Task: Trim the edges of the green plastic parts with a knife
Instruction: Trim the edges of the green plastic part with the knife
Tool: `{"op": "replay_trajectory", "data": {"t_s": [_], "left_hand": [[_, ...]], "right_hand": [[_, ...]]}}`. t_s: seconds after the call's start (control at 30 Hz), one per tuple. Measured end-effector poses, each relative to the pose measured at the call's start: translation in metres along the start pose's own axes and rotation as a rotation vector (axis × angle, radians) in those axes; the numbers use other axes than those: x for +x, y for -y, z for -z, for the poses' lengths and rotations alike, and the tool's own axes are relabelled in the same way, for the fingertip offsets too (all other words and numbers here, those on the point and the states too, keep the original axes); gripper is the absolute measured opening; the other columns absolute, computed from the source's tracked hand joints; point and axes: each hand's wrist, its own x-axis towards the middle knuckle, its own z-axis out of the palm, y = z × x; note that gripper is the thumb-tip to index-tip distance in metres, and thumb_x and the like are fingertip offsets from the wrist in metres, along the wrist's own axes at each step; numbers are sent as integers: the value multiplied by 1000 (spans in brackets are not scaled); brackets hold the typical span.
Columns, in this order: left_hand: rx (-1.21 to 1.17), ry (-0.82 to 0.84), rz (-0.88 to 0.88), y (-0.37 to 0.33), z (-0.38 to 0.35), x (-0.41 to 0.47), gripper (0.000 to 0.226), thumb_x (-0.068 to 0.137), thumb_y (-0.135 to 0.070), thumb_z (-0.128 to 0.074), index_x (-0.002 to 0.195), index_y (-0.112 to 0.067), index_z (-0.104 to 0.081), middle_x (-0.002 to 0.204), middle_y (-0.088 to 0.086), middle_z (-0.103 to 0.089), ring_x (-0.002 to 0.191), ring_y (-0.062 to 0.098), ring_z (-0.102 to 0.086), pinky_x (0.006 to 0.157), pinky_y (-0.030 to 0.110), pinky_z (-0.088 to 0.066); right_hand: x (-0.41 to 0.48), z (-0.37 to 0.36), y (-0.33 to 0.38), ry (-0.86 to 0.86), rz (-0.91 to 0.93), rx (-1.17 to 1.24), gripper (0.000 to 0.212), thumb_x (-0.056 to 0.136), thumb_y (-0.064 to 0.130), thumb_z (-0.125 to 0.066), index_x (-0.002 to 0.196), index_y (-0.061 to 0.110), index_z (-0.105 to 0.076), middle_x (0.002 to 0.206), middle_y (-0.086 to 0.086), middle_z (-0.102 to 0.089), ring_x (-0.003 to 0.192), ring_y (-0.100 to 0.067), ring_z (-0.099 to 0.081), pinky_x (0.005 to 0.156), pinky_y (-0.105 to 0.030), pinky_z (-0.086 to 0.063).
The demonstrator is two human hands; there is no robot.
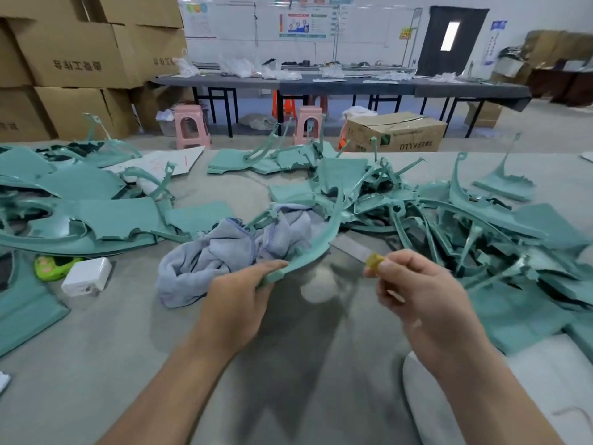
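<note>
Left hand (239, 298) grips one end of a curved green plastic part (324, 242) held above the grey surface (128, 364); right hand (414, 293) pinches a small yellow-handled knife (376, 262) just beside it; trimming looks barely underway, with large heaps of green parts (449, 213) lying either side.

Left hand (239, 298) grips a curved green part (316, 248); right hand (417, 293) pinches a yellow-handled knife (374, 262)

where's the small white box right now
In the head view the white box sits on the grey table at lower left, beside a bright green object and left of the crumpled grey cloth.
</note>
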Motion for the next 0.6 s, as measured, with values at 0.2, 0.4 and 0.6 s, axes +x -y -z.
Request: {"op": "replay_trajectory", "data": {"t_s": [0.2, 0.4, 0.6], "left_hand": [[-101, 88, -93, -12, 8, -15, 28, 87, -45, -63, 107, -33, -79, 104, -23, -75, 93, -10, -68, 80, 8, -49], [-145, 160, 14, -4, -6, -6, 33, 94, -29, -68, 126, -38, -69, 114, -39, -63, 105, -22, -56, 86, -2, -37], [-213, 65, 50, -1, -8, -6, 27, 94, -32, -64, 120, -35, -68, 83, -54, -56, 85, -29, -55, 72, -4, -36]], "right_hand": [[5, -7, -17, 83, -171, 133, 11, 85, 13, -65, 75, 10, -62, 70, -10, -65, 55, -16, -48, 59, -27, -38], [10, -6, -36, 135, -77, -441, 28, 101, 22, -62, 74, 14, -62, 63, -7, -67, 53, -13, -50, 49, -19, -42], [2, -8, -34, 211, 391, -568, 26, 98, 13, -62, 73, 16, -66, 62, -7, -64, 52, -24, -49, 53, -41, -43]]}}
